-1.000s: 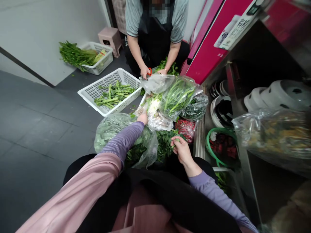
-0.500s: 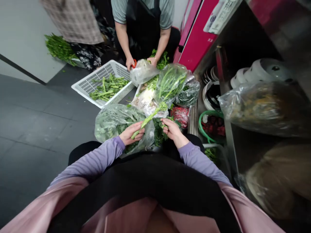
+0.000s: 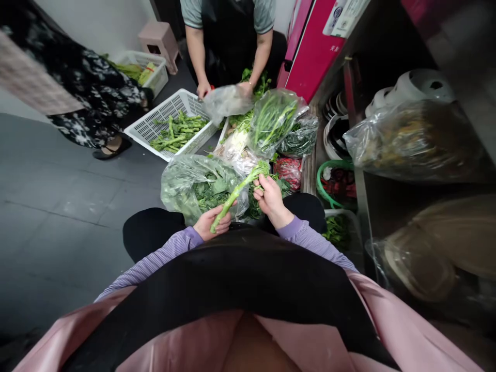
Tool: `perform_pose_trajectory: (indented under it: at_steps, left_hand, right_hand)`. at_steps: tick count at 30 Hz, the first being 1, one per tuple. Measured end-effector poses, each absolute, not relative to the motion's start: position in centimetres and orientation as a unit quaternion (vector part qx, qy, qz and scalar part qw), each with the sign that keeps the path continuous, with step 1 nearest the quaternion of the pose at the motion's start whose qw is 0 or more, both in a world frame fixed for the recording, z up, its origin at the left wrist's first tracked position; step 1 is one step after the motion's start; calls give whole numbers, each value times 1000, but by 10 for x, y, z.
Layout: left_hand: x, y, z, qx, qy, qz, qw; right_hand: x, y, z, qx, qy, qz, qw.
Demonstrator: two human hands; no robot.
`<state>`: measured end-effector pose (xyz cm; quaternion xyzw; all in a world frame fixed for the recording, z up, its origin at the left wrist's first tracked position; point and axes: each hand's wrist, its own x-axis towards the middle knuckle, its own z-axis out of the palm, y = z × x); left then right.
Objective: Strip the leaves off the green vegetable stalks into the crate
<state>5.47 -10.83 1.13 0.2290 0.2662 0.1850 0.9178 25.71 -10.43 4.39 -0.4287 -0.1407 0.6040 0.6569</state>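
Observation:
My left hand [image 3: 213, 222] is closed around the lower end of a green broccolini stalk [image 3: 235, 194], which slants up to the right. At its floret end, my right hand [image 3: 270, 199] has its fingers closed against the stalk; the exact pinch is partly hidden by the fingers. Beneath and left of the stalk lies a clear plastic bag [image 3: 178, 181] of leafy greens. Behind the florets is a bundle of pale-stemmed vegetables [image 3: 238, 147] in plastic. Dark green leaves lie below my right hand.
A white slotted basket [image 3: 149, 124] with cut broccolini stands ahead left. Opposite, a co-worker's hands [image 3: 203, 89] handle a plastic bag [image 3: 227, 101]. Another person's legs are at far left. Bagged greens [image 3: 275, 121], bagged red chillies [image 3: 289, 172] and a metal shelf [image 3: 366, 222] stand right.
My right hand has moved up to the stalk's floret end, from a little apart. The person at left has stepped further left, uncovering a pink stool and another basket. The view has shifted slightly.

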Motion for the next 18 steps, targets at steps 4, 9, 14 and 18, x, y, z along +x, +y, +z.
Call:
perform_pose_trajectory:
  at_steps: [4, 9, 14, 18]
  left_hand:
    - [59, -114, 16, 319, 306, 224, 869]
    - [65, -120, 15, 485, 400, 240, 740]
    - [63, -118, 11, 662, 414, 284, 557]
    - [58, -116, 8, 734, 384, 282, 484]
  right_hand:
    - [261, -103, 40, -400, -108, 646, 641]
    - [256, -106, 37, -397, 6, 680, 616]
    - [247, -114, 46, -402, 51, 708, 578]
    - [266, -105, 43, -454, 16, 575, 680]
